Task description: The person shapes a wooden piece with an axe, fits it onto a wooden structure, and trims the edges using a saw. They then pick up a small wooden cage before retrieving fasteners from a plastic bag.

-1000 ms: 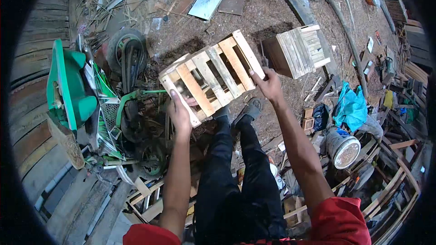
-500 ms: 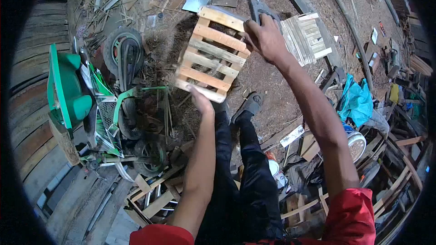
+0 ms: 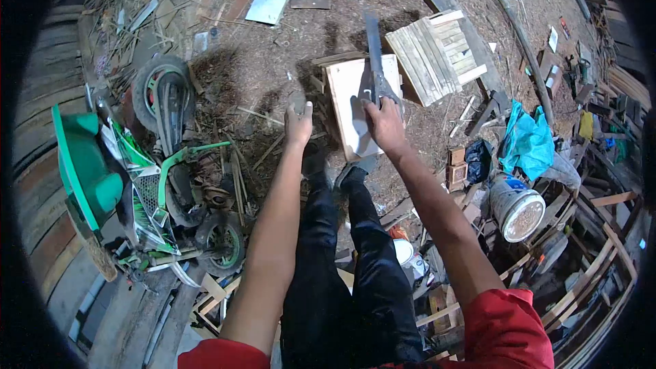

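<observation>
Head camera view: at far left, a green plastic tub (image 3: pixel 85 164) leans beside a small green-framed motorbike (image 3: pixel 147 184), its wheels toward the middle of the scene. Wood scraps (image 3: pixel 126 48) litter the ground beyond it. Right of the bike, the left hand (image 3: pixel 298 123) is raised above the dirt floor, thumb and fingers apart, with nothing visible between them; the nearest thing is a wooden crate (image 3: pixel 346 109) just to its right. That crate stands in the middle, past the person's feet, with a pale flat panel facing up. Over the panel, the right hand (image 3: pixel 387 121) has its fingers closed around the handle of a saw (image 3: pixel 374 44), whose blade points to the far side. Whether the saw touches the panel, I cannot tell. Close by on the right sits a slatted crate (image 3: pixel 437 55), its grey and paler slats showing. Nearer and farther right are a turquoise plastic sheet (image 3: pixel 527 143) and a white bucket (image 3: pixel 517 212), with loose lumber (image 3: pixel 588 280) piled at the near right.
</observation>
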Demonstrator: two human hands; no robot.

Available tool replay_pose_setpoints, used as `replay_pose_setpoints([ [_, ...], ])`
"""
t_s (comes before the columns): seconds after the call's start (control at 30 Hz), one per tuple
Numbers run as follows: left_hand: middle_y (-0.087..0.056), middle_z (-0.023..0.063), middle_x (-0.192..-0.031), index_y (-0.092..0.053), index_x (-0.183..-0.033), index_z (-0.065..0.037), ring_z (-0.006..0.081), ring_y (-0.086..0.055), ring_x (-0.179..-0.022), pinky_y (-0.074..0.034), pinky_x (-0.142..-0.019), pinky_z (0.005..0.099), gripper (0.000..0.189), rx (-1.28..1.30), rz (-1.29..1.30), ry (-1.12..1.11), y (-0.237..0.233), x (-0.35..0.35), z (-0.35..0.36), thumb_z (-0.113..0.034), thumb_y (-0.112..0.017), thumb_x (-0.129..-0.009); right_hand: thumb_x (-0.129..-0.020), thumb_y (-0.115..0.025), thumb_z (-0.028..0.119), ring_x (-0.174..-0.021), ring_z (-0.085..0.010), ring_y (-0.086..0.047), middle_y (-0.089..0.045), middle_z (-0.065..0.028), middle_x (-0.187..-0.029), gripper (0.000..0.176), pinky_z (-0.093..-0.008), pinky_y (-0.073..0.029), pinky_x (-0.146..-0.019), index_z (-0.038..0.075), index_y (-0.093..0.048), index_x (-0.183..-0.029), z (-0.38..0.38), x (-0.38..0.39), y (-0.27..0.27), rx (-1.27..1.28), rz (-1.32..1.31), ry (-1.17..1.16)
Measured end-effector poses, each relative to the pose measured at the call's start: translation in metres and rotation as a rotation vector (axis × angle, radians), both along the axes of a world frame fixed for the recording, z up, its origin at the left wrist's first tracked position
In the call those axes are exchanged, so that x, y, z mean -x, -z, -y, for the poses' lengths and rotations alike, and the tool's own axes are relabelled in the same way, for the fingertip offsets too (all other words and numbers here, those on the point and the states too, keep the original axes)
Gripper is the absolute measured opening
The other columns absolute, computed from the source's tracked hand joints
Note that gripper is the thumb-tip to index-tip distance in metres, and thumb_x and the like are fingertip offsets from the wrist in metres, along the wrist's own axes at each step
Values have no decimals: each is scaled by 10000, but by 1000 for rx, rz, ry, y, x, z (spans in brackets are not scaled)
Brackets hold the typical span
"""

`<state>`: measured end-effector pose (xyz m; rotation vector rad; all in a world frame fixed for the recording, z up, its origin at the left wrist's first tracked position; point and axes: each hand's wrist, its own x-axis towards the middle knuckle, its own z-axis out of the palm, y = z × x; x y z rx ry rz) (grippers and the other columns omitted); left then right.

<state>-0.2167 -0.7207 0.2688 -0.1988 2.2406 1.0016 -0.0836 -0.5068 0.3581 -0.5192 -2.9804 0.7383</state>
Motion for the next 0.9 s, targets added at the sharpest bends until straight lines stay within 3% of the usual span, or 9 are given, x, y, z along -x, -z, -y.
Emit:
replay_pose_setpoints([
  [0.1, -427, 306, -1461, -323, -1472, 69, 404, -435, -1356, -339, -1128, 443, 913, 116, -2, 169, 0, -5, -22, -560, -632, -885, -827, -597, 84, -930, -374, -522, -517, -182, -968, 348, -467, -419, -805, 114, -644, -1171, 2, -16, 0, 101, -31, 56],
  [0.23, -491, 284, -1407, -332, -1440, 110, 356, -494, -1303, -361, -1104, 411, 936, -137, 203, 168, -4, -11, -58, -547, -676, -868, -787, -669, 67, -890, -372, -505, -496, -172, -927, 389, -468, -418, -772, 117, -638, -1172, 11, -46, -14, 178, -106, 118],
  [0.27, -538, 255, -1361, -373, -1401, 114, 319, -537, -1249, -405, -1058, 391, 861, -337, 311, 37, -44, -12, -78, -467, -718, -868, -789, -671, 62, -884, -370, -501, -493, -169, -921, 392, -467, -417, -769, 117, -637, -1175, 16, -54, -19, 195, -117, 140],
  [0.37, -643, 223, -1203, -518, -1266, 110, 285, -631, -1102, -490, -945, 378, 631, -116, 233, -74, -39, -24, -95, -367, -713, -902, -799, -644, 26, -884, -370, -503, -502, -172, -928, 400, -452, -427, -779, 109, -635, -1190, 21, -81, -22, 222, -197, 328],
  [0.47, -572, 250, -1321, -502, -1309, 109, 338, -557, -1232, -427, -1040, 412, 779, -24, 249, -189, -29, -22, -81, -519, -676, -883, -802, -618, -8, -888, -369, -511, -517, -182, -946, 393, -443, -434, -781, 77, -622, -1186, 19, -104, -20, 294, -193, 463],
  [0.53, -556, 276, -1340, -472, -1344, 138, 343, -559, -1233, -436, -1032, 408, 795, -140, 395, -188, -20, -17, -72, -545, -574, -951, -801, -619, -10, -885, -369, -514, -519, -185, -948, 392, -439, -435, -781, 66, -617, -1185, 19, -115, -21, 271, -178, 483],
  [0.7, -578, 254, -1318, -539, -1292, 123, 322, -558, -1218, -424, -1030, 401, 785, -40, 193, -222, -17, -44, -69, -585, -547, -954, -776, -630, 0, -903, -372, -510, -502, -190, -946, 425, -465, -429, -778, 86, -610, -1191, 24, -119, -20, 312, -140, 316],
  [0.8, -652, 214, -1013, -605, -1026, 88, 318, -611, -931, -471, -870, 420, 658, -54, 5, -290, -5, -53, -48, -564, -536, -966, -772, -648, 24, -906, -382, -506, -485, -188, -932, 431, -475, -427, -775, 105, -610, -1193, 30, -112, -16, 281, -139, 235],
  [0.9, -632, 252, -1146, -593, -1152, 93, 344, -605, -1068, -456, -931, 429, 696, -34, -15, -305, 1, -48, -10, -573, -481, -985, -784, -659, 47, -917, -396, -507, -479, -192, -935, 428, -479, -433, -785, 105, -601, -1204, 37, -105, -26, 300, -83, 156],
])
